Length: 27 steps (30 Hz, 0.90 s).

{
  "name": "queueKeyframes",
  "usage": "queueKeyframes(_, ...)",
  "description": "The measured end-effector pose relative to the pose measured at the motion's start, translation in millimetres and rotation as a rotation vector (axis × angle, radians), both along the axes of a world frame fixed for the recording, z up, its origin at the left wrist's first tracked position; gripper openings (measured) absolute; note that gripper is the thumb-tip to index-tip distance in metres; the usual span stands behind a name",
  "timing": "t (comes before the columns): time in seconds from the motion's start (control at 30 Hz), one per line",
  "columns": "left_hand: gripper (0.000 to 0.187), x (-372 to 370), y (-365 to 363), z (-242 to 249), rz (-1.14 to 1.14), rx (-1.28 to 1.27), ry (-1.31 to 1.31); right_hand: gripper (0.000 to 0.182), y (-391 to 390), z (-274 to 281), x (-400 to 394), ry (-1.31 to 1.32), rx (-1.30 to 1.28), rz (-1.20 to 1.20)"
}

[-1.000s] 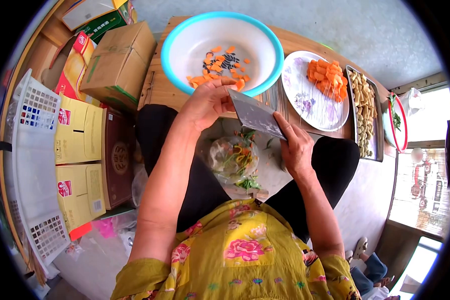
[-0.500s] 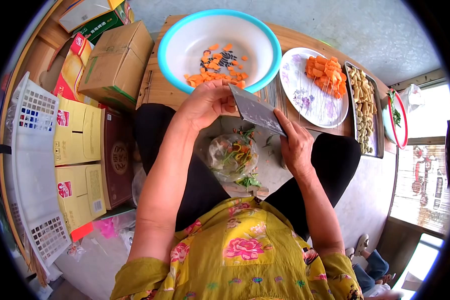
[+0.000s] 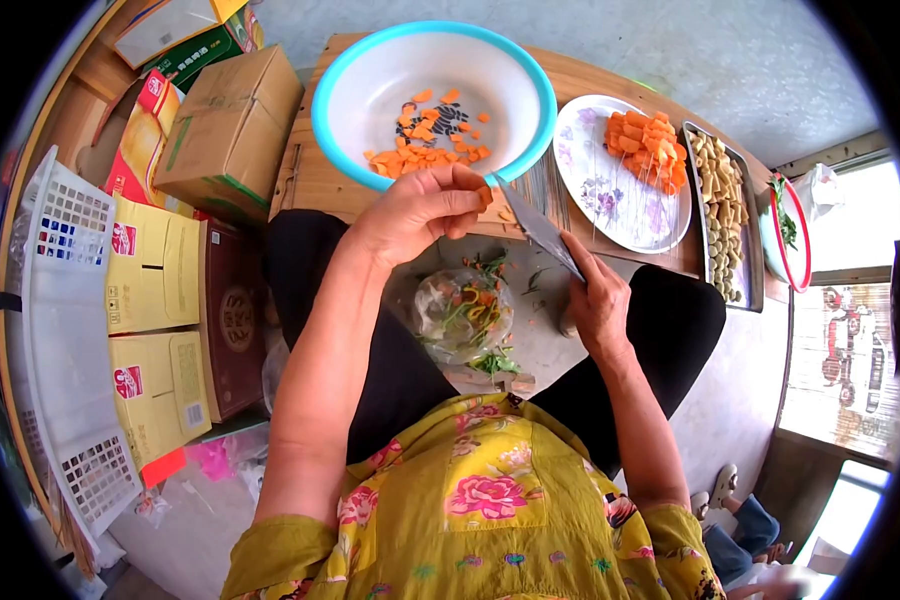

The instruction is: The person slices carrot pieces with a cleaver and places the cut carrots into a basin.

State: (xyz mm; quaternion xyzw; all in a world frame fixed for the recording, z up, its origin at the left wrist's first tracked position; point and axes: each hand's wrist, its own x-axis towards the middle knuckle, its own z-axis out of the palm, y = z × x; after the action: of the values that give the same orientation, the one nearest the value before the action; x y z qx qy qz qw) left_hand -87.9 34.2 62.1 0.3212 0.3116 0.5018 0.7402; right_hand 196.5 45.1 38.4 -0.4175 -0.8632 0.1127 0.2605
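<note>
Both my hands are busy: my left hand (image 3: 420,210) pinches a carrot piece (image 3: 484,196) right beside the cleaver (image 3: 540,228) gripped in my right hand (image 3: 598,300), so I judge a slip could nick my fingertips (image 3: 467,205).

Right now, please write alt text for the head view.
A seated person's left hand holds a carrot piece against a cleaver gripped by the right hand, beside a blue-rimmed basin of chopped carrot.

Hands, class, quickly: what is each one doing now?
Left hand: closed on a small orange carrot piece.
Right hand: closed, gripping a grey steel cleaver.
</note>
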Motion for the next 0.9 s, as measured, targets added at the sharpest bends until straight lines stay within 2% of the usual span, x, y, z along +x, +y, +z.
queueKeyframes(0.1,0.014,4,2,-6,0.109,0.024,-0.038,0.061,-10,-2,8,0.061,-0.031,-0.024)
queueKeyframes(0.17,0.014,6,2,-9,0.191,-0.032,-0.11,0.049,-20,-8,13,0.175,-0.18,-0.079)
queueKeyframes(0.2,0.014,9,2,-7,0.186,-0.033,-0.109,0.049,-23,-13,16,0.176,-0.181,-0.084)
queueKeyframes(0.27,0.014,17,2,-1,0.228,-0.053,-0.106,0.017,-27,-23,23,0.195,-0.323,-0.182)
queueKeyframes(0.37,0.014,18,6,-8,0.212,-0.053,-0.065,0.012,-34,-18,16,0.278,-0.275,-0.171)
queueKeyframes(0.5,0.015,20,9,-16,0.2,-0.047,-0.05,0.02,-42,-16,13,0.289,-0.288,-0.178)
queueKeyframes(0.57,0.014,23,7,-15,0.209,-0.1,-0.106,0.048,-44,-9,10,0.289,-0.285,-0.134)
queueKeyframes(0.7,0.015,28,10,-19,0.225,-0.14,-0.08,0.061,-43,-6,5,0.229,-0.12,-0.069)
queueKeyframes(0.73,0.016,28,11,-23,0.214,-0.138,-0.078,0.061,-42,-4,5,0.23,-0.12,-0.072)
queueKeyframes(0.8,0.016,29,11,-24,0.199,-0.135,-0.075,0.06,-41,-1,6,0.047,-0.043,-0.054)
queueKeyframes(0.9,0.017,36,10,-20,0.204,-0.148,-0.112,0.066,-38,-6,4,0.024,0.063,-0.072)
